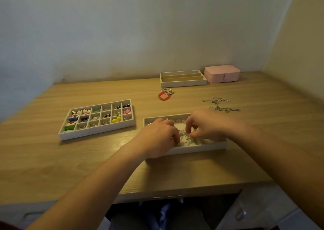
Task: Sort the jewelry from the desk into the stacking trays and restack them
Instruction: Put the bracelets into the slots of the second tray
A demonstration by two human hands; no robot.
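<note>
Both hands are over the near grey tray [201,147], which holds pale beaded pieces. My left hand [157,137] has its fingers curled down into the tray, and my right hand [204,124] pinches a small silver and bead bracelet [185,135] there. What the left fingers grip is hidden. A grid tray [98,133] at the left holds colourful earrings in many small cells. A red bead bracelet [164,96] and tangled silver chains [221,105] lie loose on the desk. An empty long-slot tray [183,84] stands at the back.
A closed pink jewelry box [222,73] sits beside the long-slot tray near the back wall. The wooden desk [52,159] meets walls at the back and right. Its front edge with a drawer runs below my forearms.
</note>
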